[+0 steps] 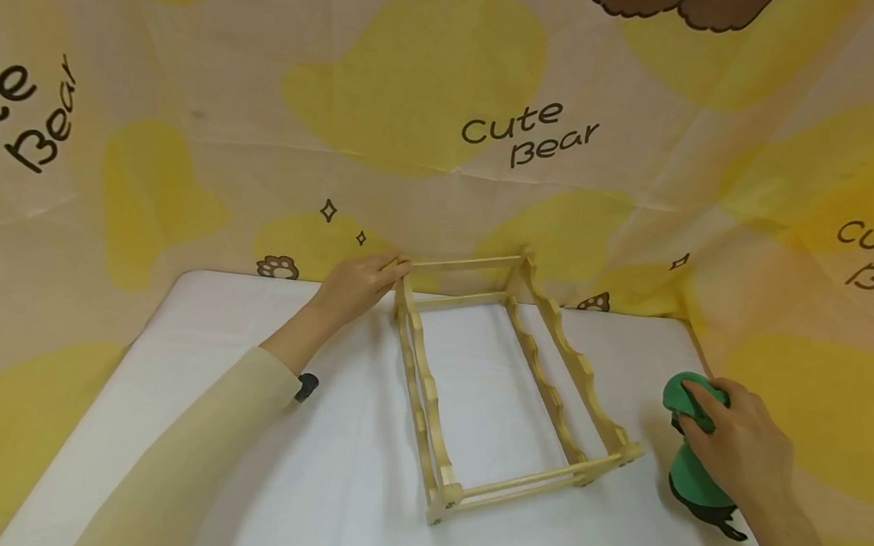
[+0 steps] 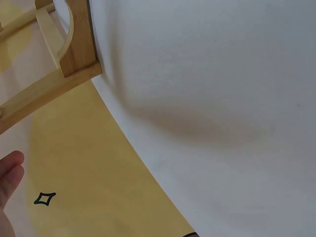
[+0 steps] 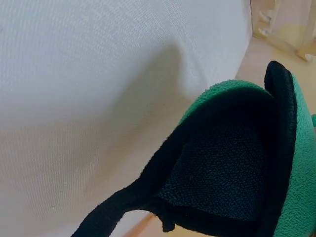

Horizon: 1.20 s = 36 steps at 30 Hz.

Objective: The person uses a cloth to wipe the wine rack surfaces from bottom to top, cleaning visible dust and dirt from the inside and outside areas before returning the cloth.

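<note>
A pale wooden rack (image 1: 430, 389) with scalloped side rails stands near the middle of the white table. My left hand (image 1: 357, 289) grips its far left corner. In the left wrist view, some fingers (image 2: 11, 170) show below a wooden bar (image 2: 49, 91), and the rest of the grip is out of frame. At the right side, my right hand (image 1: 745, 446) pinches a green terry-cloth piece (image 1: 698, 481) with black edging between thumb and fingers. Its dark lining (image 3: 222, 168) and a black strap (image 3: 106, 212) show in the right wrist view. The cloth is folded, and its exact kind is unclear.
The white tabletop (image 1: 266, 480) runs under the rack and both arms. A yellow-and-beige printed fabric (image 1: 419, 80) hangs close behind the table and along its right side. A small black object (image 1: 306, 387) shows beside the left sleeve.
</note>
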Available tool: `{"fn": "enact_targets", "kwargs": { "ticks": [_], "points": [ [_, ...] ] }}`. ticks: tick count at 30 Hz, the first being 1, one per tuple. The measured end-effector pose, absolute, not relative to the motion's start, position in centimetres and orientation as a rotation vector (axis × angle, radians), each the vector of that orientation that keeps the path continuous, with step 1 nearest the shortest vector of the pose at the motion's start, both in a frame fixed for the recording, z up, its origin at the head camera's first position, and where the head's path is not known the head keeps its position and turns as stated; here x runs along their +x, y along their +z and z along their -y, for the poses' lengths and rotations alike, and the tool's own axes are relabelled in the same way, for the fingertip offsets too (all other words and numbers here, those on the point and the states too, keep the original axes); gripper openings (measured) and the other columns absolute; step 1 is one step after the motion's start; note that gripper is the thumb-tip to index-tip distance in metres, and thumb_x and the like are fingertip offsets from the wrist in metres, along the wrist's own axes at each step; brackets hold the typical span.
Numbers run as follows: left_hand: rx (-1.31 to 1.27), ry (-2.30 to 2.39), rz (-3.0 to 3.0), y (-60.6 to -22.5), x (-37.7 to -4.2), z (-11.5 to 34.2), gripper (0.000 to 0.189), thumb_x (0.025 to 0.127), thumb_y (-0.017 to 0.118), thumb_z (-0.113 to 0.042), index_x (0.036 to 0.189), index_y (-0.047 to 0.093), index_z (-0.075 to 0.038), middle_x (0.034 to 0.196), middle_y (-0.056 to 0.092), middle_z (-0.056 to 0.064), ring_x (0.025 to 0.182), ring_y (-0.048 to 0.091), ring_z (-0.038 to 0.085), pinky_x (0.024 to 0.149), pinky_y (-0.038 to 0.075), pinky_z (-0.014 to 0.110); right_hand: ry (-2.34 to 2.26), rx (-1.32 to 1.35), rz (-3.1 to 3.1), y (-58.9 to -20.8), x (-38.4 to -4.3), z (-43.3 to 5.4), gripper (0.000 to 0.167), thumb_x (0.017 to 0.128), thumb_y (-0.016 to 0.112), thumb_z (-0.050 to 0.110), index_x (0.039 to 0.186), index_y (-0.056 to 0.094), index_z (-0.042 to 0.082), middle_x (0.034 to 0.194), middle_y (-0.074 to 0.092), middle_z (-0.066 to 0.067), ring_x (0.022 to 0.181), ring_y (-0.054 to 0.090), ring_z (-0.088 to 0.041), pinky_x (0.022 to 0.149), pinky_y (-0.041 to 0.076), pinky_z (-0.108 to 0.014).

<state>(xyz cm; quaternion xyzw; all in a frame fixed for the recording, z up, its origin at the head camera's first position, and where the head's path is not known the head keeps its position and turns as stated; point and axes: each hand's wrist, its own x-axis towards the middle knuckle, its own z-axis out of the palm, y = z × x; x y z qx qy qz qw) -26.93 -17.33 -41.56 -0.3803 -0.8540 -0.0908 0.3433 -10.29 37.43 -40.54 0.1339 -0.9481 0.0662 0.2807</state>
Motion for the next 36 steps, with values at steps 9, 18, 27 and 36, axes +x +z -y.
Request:
{"fn": "enact_targets", "kwargs": {
  "ticks": [9, 18, 27, 36],
  "points": [
    [-1.047, -0.292, 2.133, -40.7, -25.3, 16.1, 0.03, 0.084, 0.079, 0.012, 0.111, 0.074, -0.001, 0.124, 0.071, 0.024, 0.09, 0.075, 0.035, 0.072, 0.065, 0.038, 0.172, 0.405, 2.504, -40.7, -10.2, -37.2, 0.055, 0.068, 0.085, 0.008, 0.121, 0.072, 0.004, 0.122, 0.061, -0.029, 0.103, 0.061, -0.049, 0.053, 0.053, -0.069],
    [-1.212, -0.444, 2.097, -41.0, -19.7, 15.0, 0.041, 0.077, 0.081, 0.015, 0.112, 0.076, -0.006, 0.125, 0.072, 0.018, 0.108, 0.072, 0.036, 0.093, 0.062, 0.043, 0.173, 0.407, 2.507, -40.6, -10.1, -37.3, 0.055, 0.068, 0.085, 0.007, 0.121, 0.072, 0.004, 0.123, 0.061, -0.029, 0.104, 0.06, -0.05, 0.054, 0.053, -0.071],
    [-1.272, -0.51, 2.026, -41.8, -15.8, 14.1, 0.038, 0.074, 0.08, 0.011, 0.108, 0.078, -0.007, 0.118, 0.076, 0.014, 0.113, 0.072, 0.034, 0.101, 0.058, 0.04, 0.169, 0.365, 2.581, -40.8, -9.9, -37.2, 0.057, 0.069, 0.088, 0.006, 0.123, 0.07, 0.004, 0.124, 0.059, -0.029, 0.105, 0.059, -0.05, 0.052, 0.053, -0.068],
    [-1.376, -0.557, 1.943, -42.1, -12.4, 13.0, 0.029, 0.092, 0.057, 0.001, 0.109, 0.078, -0.008, 0.116, 0.077, 0.012, 0.112, 0.073, 0.029, 0.099, 0.059, 0.036, 0.189, 0.365, 2.576, -41.3, -9.9, -37.3, 0.056, 0.069, 0.088, 0.006, 0.122, 0.071, 0.006, 0.122, 0.06, -0.028, 0.104, 0.06, -0.049, 0.052, 0.053, -0.067]
  ]
}}
